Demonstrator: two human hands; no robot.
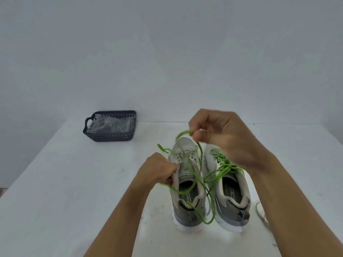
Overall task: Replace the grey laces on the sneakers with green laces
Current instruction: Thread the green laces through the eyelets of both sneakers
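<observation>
— So where is our green lace (197, 179) now?
— Pinched up high in our right hand (219, 134), above the left sneaker (187, 184) — our left hand (159, 169) grips its eyelet side, just below.

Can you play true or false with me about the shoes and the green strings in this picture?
1. The right hand pinches a green lace. True.
2. The basket is bright red. False: it is dark grey.
3. The left hand grips the left sneaker. True.
4. The right sneaker has no lace in it. False: a green lace is threaded through it.
5. The sneakers sit inside the basket. False: they stand on the table.
</observation>
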